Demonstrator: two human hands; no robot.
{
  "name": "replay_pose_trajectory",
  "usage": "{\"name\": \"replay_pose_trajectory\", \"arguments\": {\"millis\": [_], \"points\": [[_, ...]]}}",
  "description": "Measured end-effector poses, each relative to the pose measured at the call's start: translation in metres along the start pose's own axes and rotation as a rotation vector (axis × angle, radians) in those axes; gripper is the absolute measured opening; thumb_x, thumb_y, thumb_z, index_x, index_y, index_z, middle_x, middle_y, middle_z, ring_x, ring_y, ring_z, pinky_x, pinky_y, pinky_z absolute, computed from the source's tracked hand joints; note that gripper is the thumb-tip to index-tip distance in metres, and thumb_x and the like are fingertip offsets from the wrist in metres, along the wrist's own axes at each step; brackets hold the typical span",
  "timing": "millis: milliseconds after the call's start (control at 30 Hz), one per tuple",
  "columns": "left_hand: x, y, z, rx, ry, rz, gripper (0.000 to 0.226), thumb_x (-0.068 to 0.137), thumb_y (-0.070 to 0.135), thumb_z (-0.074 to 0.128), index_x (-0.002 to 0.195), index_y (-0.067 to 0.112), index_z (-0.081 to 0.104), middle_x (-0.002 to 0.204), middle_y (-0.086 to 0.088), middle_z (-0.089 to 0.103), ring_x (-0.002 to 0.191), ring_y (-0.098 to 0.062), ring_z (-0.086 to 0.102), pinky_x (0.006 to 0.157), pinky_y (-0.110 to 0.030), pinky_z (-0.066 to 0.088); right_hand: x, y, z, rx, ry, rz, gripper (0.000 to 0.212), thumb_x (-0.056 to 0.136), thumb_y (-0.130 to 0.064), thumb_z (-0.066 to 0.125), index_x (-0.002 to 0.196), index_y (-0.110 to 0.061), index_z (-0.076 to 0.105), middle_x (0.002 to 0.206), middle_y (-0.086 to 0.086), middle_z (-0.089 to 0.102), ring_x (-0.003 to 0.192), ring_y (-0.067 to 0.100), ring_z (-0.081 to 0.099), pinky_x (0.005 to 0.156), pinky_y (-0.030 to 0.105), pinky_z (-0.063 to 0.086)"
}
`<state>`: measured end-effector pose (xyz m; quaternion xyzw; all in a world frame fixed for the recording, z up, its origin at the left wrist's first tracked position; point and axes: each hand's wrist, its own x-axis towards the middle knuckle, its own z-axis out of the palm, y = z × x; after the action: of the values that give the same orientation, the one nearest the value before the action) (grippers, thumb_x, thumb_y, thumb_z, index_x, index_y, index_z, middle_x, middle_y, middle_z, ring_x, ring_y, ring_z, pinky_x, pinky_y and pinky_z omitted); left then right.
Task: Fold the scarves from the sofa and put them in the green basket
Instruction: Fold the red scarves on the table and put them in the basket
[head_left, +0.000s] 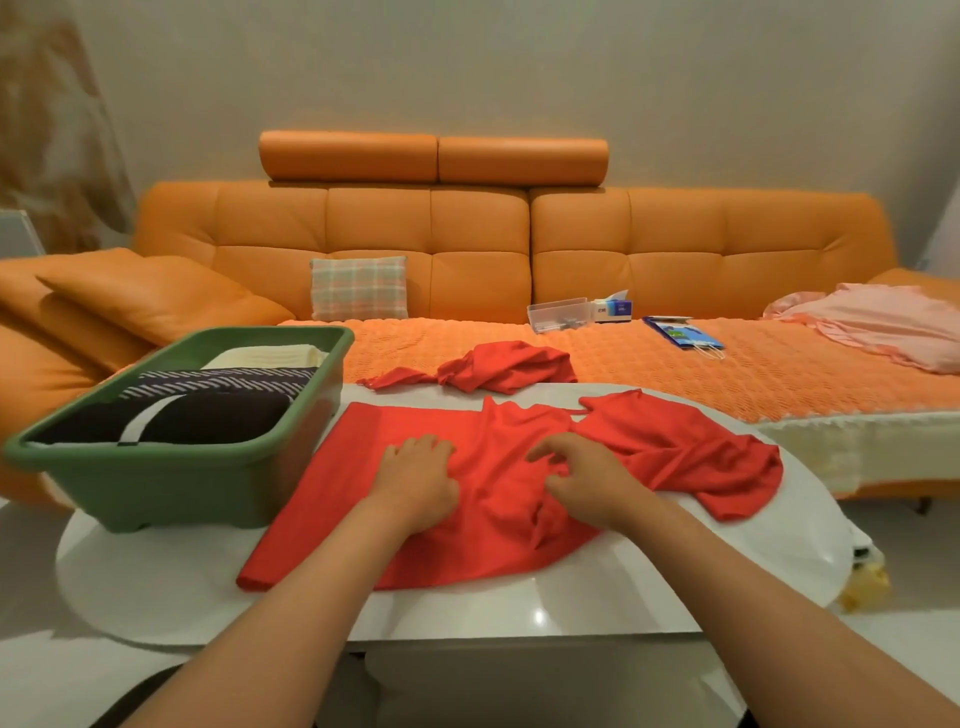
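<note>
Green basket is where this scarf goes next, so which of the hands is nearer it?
Left. The left hand rests on the red scarf beside the green basket; the right hand lies farther right.

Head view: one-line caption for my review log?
On the white table, left hand presses a red scarf flat while right hand bunches its cloth; green basket beside holds folded scarves.

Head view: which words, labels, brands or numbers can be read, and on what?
On the tissue box: dark marks on a white label, too blurred to read.
On the blue bag: printed patches, too small to read.
No text shows on the red scarf or the green basket.
</note>
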<state>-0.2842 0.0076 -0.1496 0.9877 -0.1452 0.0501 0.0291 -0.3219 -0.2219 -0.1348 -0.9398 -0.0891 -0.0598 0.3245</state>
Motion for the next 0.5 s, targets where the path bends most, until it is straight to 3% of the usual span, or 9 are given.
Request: {"name": "replay_pose_trajectory", "arguments": {"millis": [100, 200, 267, 333, 433, 500], "points": [[0.007, 0.039, 0.000, -0.122, 0.121, 0.217, 0.045, 0.090, 0.027, 0.049, 0.135, 0.028, 0.051, 0.139, 0.002, 0.047, 0.127, -0.023, 0.045, 0.102, -0.038, 0.035, 0.009, 0.031, -0.023, -0.198, 0.111, 0.116, 0.040, 0.082, -0.007, 0.054, 0.115, -0.026, 0.068, 0.123, -0.001, 0.061, 0.118, 0.020, 0.056, 0.102, 0.031, 0.043], [0.012, 0.071, 0.005, -0.236, 0.064, 0.373, 0.038, 0.090, 0.041, 0.054, 0.127, 0.033, 0.057, 0.130, 0.006, 0.052, 0.119, -0.020, 0.050, 0.100, -0.036, 0.039, 0.004, 0.063, -0.040, -0.407, -0.076, 0.297, 0.049, 0.088, -0.014, 0.050, 0.135, -0.024, 0.053, 0.137, 0.007, 0.048, 0.126, 0.028, 0.049, 0.106, 0.039, 0.041], [0.016, 0.084, 0.011, -0.285, -0.098, 0.407, 0.049, 0.084, 0.060, 0.057, 0.128, 0.038, 0.055, 0.125, 0.007, 0.052, 0.115, -0.019, 0.052, 0.099, -0.038, 0.043, -0.003, 0.076, -0.049, -0.444, -0.148, 0.368, 0.054, 0.090, -0.018, 0.047, 0.144, -0.022, 0.043, 0.142, 0.009, 0.045, 0.127, 0.030, 0.050, 0.105, 0.041, 0.042], [0.019, 0.092, 0.017, -0.167, -0.196, 0.440, 0.064, 0.078, 0.071, 0.058, 0.134, 0.042, 0.047, 0.129, 0.005, 0.049, 0.115, -0.020, 0.049, 0.100, -0.039, 0.042, -0.007, 0.082, -0.060, -0.578, -0.163, 0.382, 0.049, 0.092, -0.026, 0.046, 0.141, -0.022, 0.043, 0.140, 0.008, 0.049, 0.125, 0.028, 0.052, 0.103, 0.042, 0.042], [0.023, 0.100, 0.017, 0.001, -0.178, 0.424, 0.068, 0.079, 0.079, 0.051, 0.136, 0.042, 0.047, 0.130, 0.003, 0.048, 0.115, -0.024, 0.048, 0.096, -0.038, 0.040, -0.011, 0.081, -0.076, -0.759, -0.176, 0.403, 0.038, 0.094, -0.036, 0.044, 0.127, -0.020, 0.056, 0.132, 0.005, 0.059, 0.120, 0.026, 0.057, 0.098, 0.041, 0.043], [0.026, 0.106, 0.012, -0.008, -0.162, 0.373, 0.062, 0.084, 0.081, 0.037, 0.123, 0.039, 0.059, 0.120, 0.001, 0.055, 0.111, -0.023, 0.051, 0.091, -0.038, 0.036, -0.017, 0.077, -0.084, -0.776, -0.240, 0.446, 0.037, 0.095, -0.031, 0.045, 0.126, -0.016, 0.060, 0.132, 0.007, 0.061, 0.119, 0.027, 0.058, 0.094, 0.039, 0.046]]}}
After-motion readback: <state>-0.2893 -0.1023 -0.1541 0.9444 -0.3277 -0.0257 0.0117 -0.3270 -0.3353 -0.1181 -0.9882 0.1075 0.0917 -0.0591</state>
